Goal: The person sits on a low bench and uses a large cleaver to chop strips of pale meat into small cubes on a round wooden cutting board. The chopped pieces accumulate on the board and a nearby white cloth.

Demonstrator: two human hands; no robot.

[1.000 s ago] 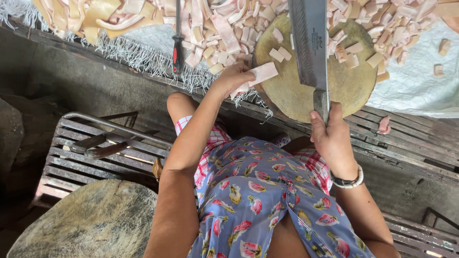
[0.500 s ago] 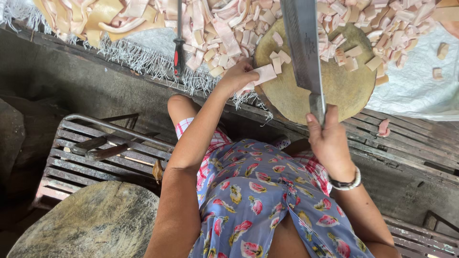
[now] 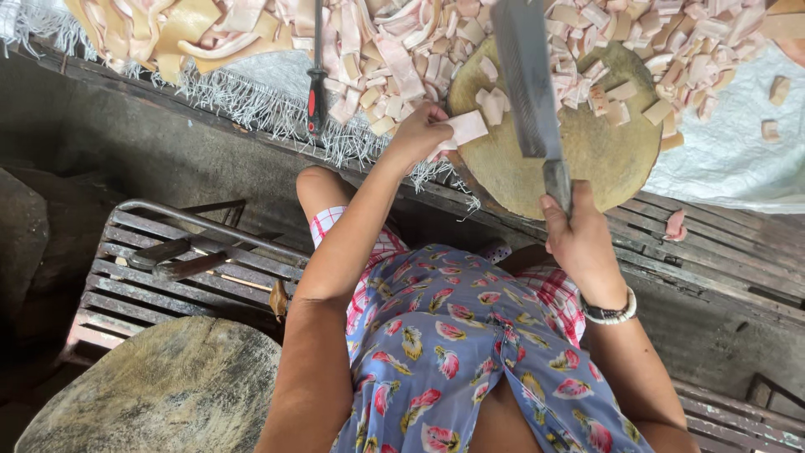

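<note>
Pork-skin strip [image 3: 464, 128] sits at the left rim of the round wooden chopping block [image 3: 587, 151], upper middle of the frame, pinched flat by the left hand [image 3: 417, 134], whose fingers are curled closed around its near end. The right hand [image 3: 579, 239] is wrapped tight around the handle of a broad cleaver [image 3: 524, 80], the blade raised above the block and pointing toward the top of the frame, apart from the strip.

To do this cut well, in my judgement, the left fingertips should stay tucked back from the strip's free end, so that only the pale flesh lies under the blade's path. The strip wants to lie flat on the wood rather than hang over the rim, or it may slip under the blow. A straight drop from the wrist, landing just beside the fingers, would give cubes like the ones already lying there.

Outward from the hands, cut cubes [image 3: 620, 92] are scattered over the far half of the block and onto the white woven sheet [image 3: 721, 168] at upper right. Long uncut strips [image 3: 168, 33] are heaped at upper left, with a red-handled sharpening steel [image 3: 316, 92] lying among them. A metal rack [image 3: 168, 268] and a second round wooden block [image 3: 159, 390] occupy the lower left.
</note>
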